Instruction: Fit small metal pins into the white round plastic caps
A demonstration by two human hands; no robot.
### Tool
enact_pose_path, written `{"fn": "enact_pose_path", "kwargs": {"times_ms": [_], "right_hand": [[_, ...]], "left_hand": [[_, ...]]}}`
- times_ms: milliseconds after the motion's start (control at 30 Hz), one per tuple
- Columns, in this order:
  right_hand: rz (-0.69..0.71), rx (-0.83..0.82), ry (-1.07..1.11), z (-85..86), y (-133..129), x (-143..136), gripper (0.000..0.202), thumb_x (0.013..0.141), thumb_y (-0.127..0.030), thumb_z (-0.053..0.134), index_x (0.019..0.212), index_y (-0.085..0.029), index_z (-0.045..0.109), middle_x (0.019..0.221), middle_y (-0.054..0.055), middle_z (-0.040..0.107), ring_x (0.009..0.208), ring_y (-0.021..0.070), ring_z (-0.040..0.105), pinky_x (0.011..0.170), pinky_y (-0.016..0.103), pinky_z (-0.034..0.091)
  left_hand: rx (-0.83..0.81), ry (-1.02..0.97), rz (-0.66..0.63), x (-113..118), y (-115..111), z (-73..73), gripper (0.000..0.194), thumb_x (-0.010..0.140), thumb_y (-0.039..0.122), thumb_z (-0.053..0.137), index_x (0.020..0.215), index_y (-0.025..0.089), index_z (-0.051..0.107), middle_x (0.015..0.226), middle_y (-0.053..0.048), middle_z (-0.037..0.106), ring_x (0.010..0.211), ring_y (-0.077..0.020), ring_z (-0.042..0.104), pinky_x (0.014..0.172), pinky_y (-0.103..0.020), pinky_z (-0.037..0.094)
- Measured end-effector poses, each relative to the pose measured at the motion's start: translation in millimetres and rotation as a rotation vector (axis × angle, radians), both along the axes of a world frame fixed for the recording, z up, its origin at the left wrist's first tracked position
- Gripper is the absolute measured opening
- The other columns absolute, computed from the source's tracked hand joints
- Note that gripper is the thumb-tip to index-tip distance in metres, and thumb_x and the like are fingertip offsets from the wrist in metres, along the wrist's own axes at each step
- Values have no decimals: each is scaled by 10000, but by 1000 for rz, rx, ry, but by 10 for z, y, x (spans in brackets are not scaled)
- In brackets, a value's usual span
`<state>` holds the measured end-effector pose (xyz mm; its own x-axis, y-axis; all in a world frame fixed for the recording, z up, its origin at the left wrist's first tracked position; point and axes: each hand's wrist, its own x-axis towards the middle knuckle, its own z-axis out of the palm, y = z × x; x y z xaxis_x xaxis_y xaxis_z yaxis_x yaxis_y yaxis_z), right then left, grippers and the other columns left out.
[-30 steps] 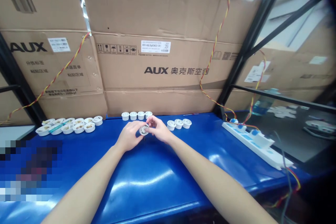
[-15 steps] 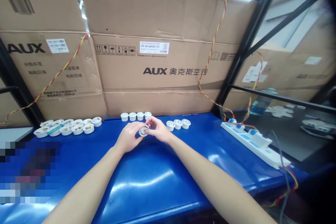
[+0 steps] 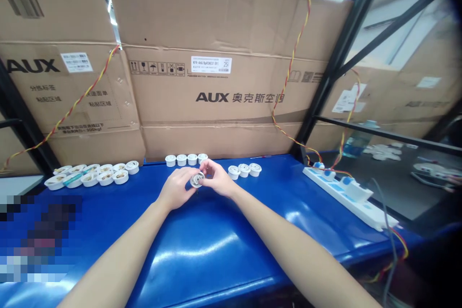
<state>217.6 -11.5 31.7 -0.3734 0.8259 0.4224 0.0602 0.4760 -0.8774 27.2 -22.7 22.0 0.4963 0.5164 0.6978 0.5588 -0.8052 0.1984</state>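
A small round white cup (image 3: 197, 180) with a greyish inner face is held up between both hands over the blue table (image 3: 202, 250). Its open or lidded face is turned toward the camera. My left hand (image 3: 177, 186) grips its left side between thumb and fingers. From the right, my right hand (image 3: 216, 178) has its fingertips on the cup's face and upper edge. Behind the hands stands a short row of similar white cups (image 3: 181, 160), the rightmost partly covered by my right hand. Three more white cups (image 3: 244, 170) sit just right of my right hand.
At the back left is a cluster of white cups (image 3: 105, 174) with a teal stick (image 3: 77, 176) across some. A white power strip (image 3: 346, 197) with plugs lies on the right. Cardboard boxes (image 3: 224, 120) wall the back; black rack posts (image 3: 334, 72) flank them.
The view has shifted very slightly. Both hands keep the same hold on the cup, and nothing else has visibly moved.
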Motion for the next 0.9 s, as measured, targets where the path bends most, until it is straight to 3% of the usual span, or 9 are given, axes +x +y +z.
{"fn": "enact_pose_path", "kwargs": {"times_ms": [500,700,900], "right_hand": [[-56,94,-66,36,-60,-10,301,709,-295,717,902,-192,510,796,-26,512,715,119,493,656,245,420],[-152,338,-238,44,-106,-30,459,654,-319,790,1038,-213,561,1000,30,578,790,152,541,716,287,458],[-260,459,-409,106,-180,-52,435,724,-368,743,1109,-228,598,1057,52,615,903,193,581,806,322,462]], "left_hand": [[14,-48,-3,-5,19,-18,340,827,221,609,1164,224,559,1154,-69,669,1063,-233,621,919,-373,493],[-115,-128,44,-30,48,-74,470,816,297,637,1255,225,488,1221,-76,639,1093,-236,619,925,-362,510],[-181,-131,37,-40,49,-75,475,822,306,626,1268,236,479,1236,-57,632,1102,-226,618,942,-349,504]]}}
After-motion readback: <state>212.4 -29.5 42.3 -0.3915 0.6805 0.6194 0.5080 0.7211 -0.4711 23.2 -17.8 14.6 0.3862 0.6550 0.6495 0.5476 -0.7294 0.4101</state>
